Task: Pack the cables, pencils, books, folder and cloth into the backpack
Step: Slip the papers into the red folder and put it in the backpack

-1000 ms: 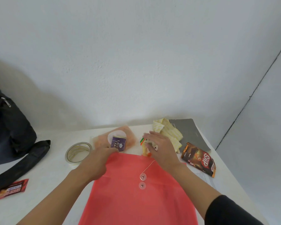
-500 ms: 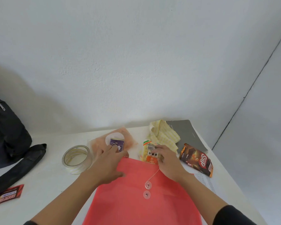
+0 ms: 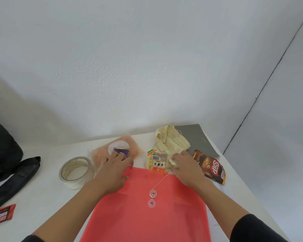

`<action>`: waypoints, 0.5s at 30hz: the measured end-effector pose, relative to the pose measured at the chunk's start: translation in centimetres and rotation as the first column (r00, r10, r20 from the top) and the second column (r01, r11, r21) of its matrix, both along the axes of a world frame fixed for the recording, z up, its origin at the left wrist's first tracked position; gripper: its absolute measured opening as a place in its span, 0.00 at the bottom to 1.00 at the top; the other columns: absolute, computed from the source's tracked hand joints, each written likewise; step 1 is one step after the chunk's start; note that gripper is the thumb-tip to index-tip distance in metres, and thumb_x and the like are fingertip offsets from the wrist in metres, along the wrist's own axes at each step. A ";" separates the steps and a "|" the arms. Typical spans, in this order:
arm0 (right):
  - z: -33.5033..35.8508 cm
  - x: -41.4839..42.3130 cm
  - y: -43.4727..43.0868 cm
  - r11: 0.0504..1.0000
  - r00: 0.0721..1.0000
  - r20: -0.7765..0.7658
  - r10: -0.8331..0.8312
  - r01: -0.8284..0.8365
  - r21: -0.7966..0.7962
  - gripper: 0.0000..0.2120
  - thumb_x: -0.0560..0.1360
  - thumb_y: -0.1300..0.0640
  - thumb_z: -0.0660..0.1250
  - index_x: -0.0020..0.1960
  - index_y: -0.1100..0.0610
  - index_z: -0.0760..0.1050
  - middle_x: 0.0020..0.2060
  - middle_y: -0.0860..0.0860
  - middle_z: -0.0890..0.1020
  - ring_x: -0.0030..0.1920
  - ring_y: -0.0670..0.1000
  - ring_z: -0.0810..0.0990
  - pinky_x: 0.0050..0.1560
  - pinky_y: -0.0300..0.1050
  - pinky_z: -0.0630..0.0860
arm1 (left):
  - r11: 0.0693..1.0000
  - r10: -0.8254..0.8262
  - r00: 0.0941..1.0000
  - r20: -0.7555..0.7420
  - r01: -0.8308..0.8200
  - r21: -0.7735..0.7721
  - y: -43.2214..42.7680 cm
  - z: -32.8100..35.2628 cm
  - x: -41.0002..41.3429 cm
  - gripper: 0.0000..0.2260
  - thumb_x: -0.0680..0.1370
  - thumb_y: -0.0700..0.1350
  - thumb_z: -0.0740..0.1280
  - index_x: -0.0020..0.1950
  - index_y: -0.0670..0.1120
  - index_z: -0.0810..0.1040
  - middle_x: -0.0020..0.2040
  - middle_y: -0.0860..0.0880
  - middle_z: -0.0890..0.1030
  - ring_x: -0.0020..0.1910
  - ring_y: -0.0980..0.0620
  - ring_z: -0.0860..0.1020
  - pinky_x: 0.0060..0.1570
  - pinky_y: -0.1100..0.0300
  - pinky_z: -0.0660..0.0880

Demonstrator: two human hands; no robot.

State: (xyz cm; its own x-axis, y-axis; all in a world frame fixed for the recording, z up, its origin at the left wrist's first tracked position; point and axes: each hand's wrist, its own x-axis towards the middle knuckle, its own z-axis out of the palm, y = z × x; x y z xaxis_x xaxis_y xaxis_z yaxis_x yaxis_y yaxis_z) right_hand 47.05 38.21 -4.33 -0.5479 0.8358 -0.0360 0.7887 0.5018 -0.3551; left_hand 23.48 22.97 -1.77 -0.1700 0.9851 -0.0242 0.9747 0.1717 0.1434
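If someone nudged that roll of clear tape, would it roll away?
Probably not: the tape roll lies flat, hole facing up, so it should slide rather than roll. Set on edge, it likely would. Mostly hollow, so probably light.

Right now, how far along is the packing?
Done: nothing visibly packed; the backpack interior is hidden. In hand: left hand and right hand sit at the top edge of the red folder, on the table. Left: that folder, yellow cloth and grey book all lie outside it.

Tape roll (image 3: 72, 184), pink packet (image 3: 101, 152), Siip packet (image 3: 211, 165) and red wrapper (image 3: 1, 214) lie on table (image 3: 47, 206).
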 end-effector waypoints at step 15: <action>1.3 1.1 1.3 0.999 0.967 -0.251 0.042 -0.035 0.030 0.13 0.68 0.69 0.61 0.36 0.51 0.72 0.36 0.45 0.77 0.39 0.49 0.76 0.42 0.49 0.75 | 0.995 -0.073 0.997 0.030 0.075 -0.068 0.1 0.4 -0.1 0.29 0.76 0.37 0.60 0.73 0.62 0.69 0.56 0.54 0.69 0.63 0.50 0.66 0.57 0.51 0.68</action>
State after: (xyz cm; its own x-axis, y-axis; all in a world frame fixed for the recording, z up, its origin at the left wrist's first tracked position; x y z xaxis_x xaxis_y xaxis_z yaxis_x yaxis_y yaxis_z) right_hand 48.11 39.53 -3.02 -0.5686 0.8127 0.1272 0.6558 0.5411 -0.5265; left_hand 23.40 23.10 -1.36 -0.0947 0.9909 -0.0960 0.9809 0.1093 0.1608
